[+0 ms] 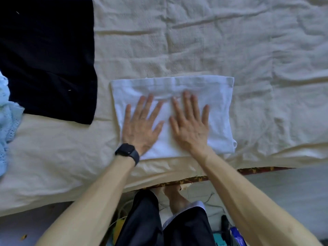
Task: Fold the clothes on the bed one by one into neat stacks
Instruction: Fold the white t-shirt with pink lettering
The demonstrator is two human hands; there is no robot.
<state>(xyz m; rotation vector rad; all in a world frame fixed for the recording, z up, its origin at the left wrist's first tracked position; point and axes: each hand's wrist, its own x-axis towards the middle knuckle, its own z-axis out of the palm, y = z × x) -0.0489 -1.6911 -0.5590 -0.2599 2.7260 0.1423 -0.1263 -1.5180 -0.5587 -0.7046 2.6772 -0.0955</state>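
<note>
A white garment (218,107) lies folded into a rectangle near the bed's front edge. Both hands lie flat on it, fingers straight and spread. My left hand (142,125), with a black watch on its wrist, presses the left half. My right hand (190,123) presses the middle, just beside the left. A black garment (48,59) lies spread flat at the left of the bed. A light blue knitted piece (8,121) is bunched at the far left edge, partly out of view.
The cream bed sheet (230,41) is wrinkled and stretches back and to the right. The bed's front edge (177,181) runs below the white garment. My legs and feet and some floor clutter (230,235) show below it.
</note>
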